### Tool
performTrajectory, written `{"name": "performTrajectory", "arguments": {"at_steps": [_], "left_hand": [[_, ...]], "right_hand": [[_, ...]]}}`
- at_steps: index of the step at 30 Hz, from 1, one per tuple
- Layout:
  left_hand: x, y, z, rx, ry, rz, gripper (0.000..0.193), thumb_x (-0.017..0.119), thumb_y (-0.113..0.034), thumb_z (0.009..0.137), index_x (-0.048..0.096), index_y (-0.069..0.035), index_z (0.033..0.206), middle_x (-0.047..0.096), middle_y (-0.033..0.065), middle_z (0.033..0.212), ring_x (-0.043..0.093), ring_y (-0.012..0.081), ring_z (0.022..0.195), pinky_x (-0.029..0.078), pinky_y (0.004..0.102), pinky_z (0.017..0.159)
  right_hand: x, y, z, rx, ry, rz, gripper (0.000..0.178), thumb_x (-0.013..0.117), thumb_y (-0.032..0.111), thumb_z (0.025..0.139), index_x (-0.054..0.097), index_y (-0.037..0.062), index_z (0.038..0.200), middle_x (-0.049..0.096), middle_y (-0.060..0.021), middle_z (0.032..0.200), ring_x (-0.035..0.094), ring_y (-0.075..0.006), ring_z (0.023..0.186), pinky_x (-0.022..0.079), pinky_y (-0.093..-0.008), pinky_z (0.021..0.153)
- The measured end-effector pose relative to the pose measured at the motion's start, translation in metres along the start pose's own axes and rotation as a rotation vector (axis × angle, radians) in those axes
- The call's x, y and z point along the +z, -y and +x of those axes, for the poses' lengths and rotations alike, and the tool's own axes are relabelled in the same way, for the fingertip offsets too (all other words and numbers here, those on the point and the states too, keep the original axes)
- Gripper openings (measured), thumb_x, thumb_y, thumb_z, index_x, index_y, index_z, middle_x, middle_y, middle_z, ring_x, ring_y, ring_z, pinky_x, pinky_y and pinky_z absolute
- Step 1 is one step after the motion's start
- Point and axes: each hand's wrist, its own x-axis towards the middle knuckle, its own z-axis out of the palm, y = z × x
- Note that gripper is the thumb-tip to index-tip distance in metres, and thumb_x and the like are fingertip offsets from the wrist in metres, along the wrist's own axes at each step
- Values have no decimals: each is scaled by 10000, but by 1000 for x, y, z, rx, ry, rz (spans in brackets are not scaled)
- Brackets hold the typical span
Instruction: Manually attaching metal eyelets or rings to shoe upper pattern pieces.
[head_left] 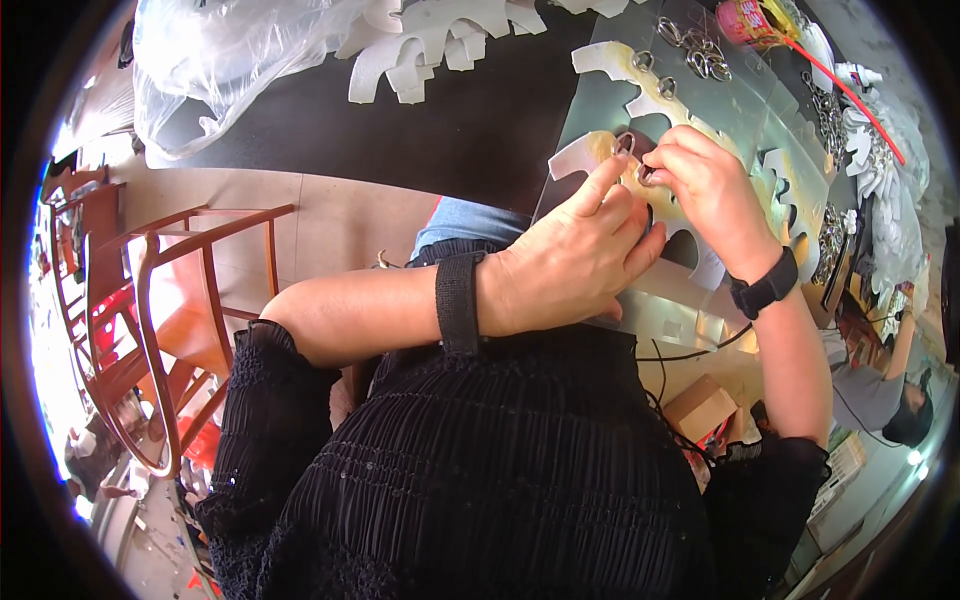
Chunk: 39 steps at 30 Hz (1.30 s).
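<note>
A white scalloped piece [572, 160] with yellowish glue-like stains lies on a clear sheet over the table. My left hand [575, 245] lies across its near side. The index finger is stretched out, its tip beside a metal ring [625, 142] on the piece; the thumb is spread, and the other fingers are bent. Thumb and fingertips of my right hand [712, 190] pinch a small metal ring [645, 174] against the stained surface. Farther away, a similar scalloped strip [605, 58] carries several metal rings [643, 61].
Loose metal rings [700, 52] lie at the far right, near a pink tin [745, 22] and a red stick [850, 95]. White cut pieces [425, 50] and a clear plastic bag [240, 60] rest on the dark table [400, 150]. A wooden chair [150, 330] stands at left.
</note>
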Motion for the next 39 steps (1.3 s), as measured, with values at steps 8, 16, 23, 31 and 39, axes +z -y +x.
{"name": "performTrajectory", "arguments": {"at_steps": [8,16,23,31,39], "left_hand": [[1,1,0,9,10,-22,840,742,-534,538,531,-56,1195,535,71,1038,515,239,1034,202,528,1095],[1,1,3,23,-33,-107,845,752,-517,533,527,-64,1210,536,83,1104,529,239,1021,206,530,1093],[4,3,6,-30,-123,-108,849,750,-497,551,516,-5,1203,565,149,1072,563,237,974,207,548,1079],[4,6,8,-33,-90,-149,862,756,-500,558,506,6,1208,565,149,1066,559,236,980,202,548,1077],[0,4,6,-28,-14,-81,918,736,-546,574,466,21,1244,545,146,1113,540,247,1033,185,529,1094]], "right_hand": [[2,-4,-2,-2,12,-23,74,586,-17,725,556,0,790,510,-106,776,543,-285,702,449,-356,610],[1,-2,-3,12,18,-45,76,569,-13,725,552,-1,798,514,-106,783,545,-282,709,453,-354,615],[1,0,-2,3,16,-64,97,563,-25,722,561,-20,820,533,-107,800,567,-274,729,475,-341,627],[0,0,-1,3,26,-40,120,566,-34,712,575,-28,831,552,-110,813,579,-275,727,483,-336,623],[0,-1,-2,5,28,-56,132,581,-41,695,581,-22,826,560,-108,816,587,-280,738,490,-340,632]]}}
